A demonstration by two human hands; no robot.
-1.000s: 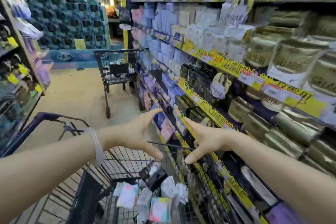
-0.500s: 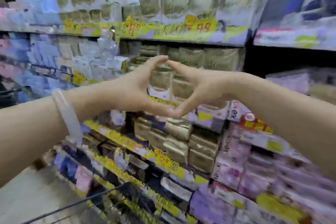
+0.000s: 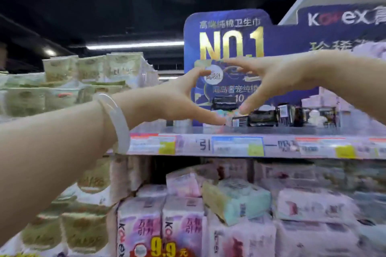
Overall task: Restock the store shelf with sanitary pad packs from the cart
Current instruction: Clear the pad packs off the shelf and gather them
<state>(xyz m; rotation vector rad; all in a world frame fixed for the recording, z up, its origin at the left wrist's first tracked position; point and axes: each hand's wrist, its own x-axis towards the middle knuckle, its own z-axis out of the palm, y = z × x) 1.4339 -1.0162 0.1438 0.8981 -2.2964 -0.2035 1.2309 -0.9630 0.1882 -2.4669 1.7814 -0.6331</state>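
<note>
Under a dark ceiling, both hands, left (image 3: 177,98) and right (image 3: 269,81), are hovering open-fingered and empty above the shelf (image 3: 229,131), where dark packs (image 3: 262,118) are lying lengthwise.

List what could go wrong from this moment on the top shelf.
Both the left hand and right hand are empty and raised near the blue sign; a careless reach could tip it. The small dark packs lie loosely near the shelf edge, so a bump might push them off.
</note>
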